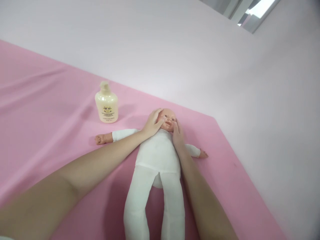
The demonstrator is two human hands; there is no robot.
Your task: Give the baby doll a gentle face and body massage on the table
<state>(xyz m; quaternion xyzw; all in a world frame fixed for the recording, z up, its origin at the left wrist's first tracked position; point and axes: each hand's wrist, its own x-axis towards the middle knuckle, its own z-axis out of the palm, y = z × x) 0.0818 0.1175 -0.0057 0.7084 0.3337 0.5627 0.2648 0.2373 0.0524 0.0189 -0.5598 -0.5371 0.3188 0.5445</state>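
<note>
A baby doll (158, 150) with a white cloth body lies on its back, its head away from me and its arms spread to the sides. Around the left side of its head curves my left hand (152, 125), thumb on the cheek and fingers along the side of the head. My right hand (177, 133) cups the opposite cheek, its thumb near the doll's mouth. The head is held between both palms, and some fingertips are hidden behind it. The doll's feet lie beyond the lower edge of the view.
A cream pump bottle (108, 106) with a printed label stands upright left of the doll's head. Beneath everything is a pink cloth (50, 110), wrinkled at the left, with a pale floor or wall (155, 50) beyond its edge. A grey metallic structure (240, 13) shows at upper right.
</note>
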